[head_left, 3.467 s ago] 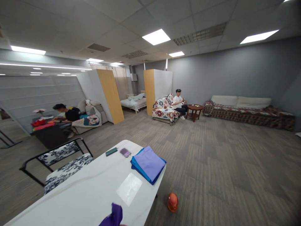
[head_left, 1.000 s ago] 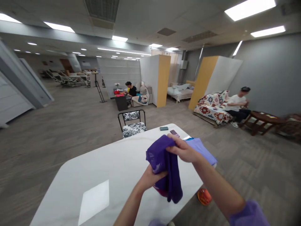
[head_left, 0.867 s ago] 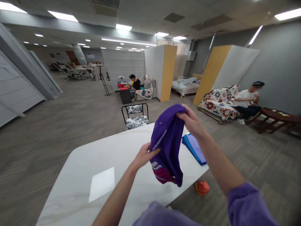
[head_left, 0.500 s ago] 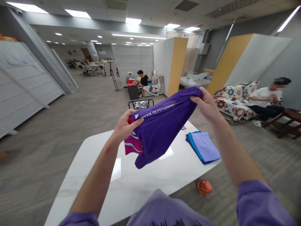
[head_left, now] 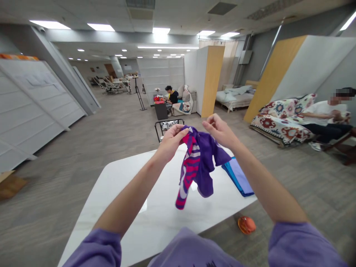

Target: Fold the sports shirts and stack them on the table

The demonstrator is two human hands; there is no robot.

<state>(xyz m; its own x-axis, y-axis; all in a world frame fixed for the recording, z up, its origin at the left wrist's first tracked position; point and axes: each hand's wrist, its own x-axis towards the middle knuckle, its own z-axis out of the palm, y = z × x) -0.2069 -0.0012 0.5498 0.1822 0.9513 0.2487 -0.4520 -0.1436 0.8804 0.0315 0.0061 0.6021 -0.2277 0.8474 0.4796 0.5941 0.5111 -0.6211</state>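
Note:
A purple shirt [head_left: 205,163] with pink and white wavy stripes hangs bunched in the air above the white table [head_left: 116,196]. My left hand [head_left: 172,142] pinches its upper left edge between thumb and fingers. My right hand [head_left: 220,130] is just above the shirt's right side, fingers loosely bent and thumb apart, with no cloth visible between them. The shirt's right part droops below that hand. Folded clothes [head_left: 239,178], lilac over blue, lie on the table's right side, partly hidden by my right forearm.
An orange object [head_left: 246,225] is on the floor by the table's right edge. A chair [head_left: 169,125] stands beyond the far edge. One person [head_left: 172,97] sits at a small dark desk; another [head_left: 324,111] sits on the patterned sofa [head_left: 278,120] at right.
The shirt was stretched between both hands with white lettering showing; now it hangs bunched from my left hand. My right hand has let go and moved left, and the hands are closer together.

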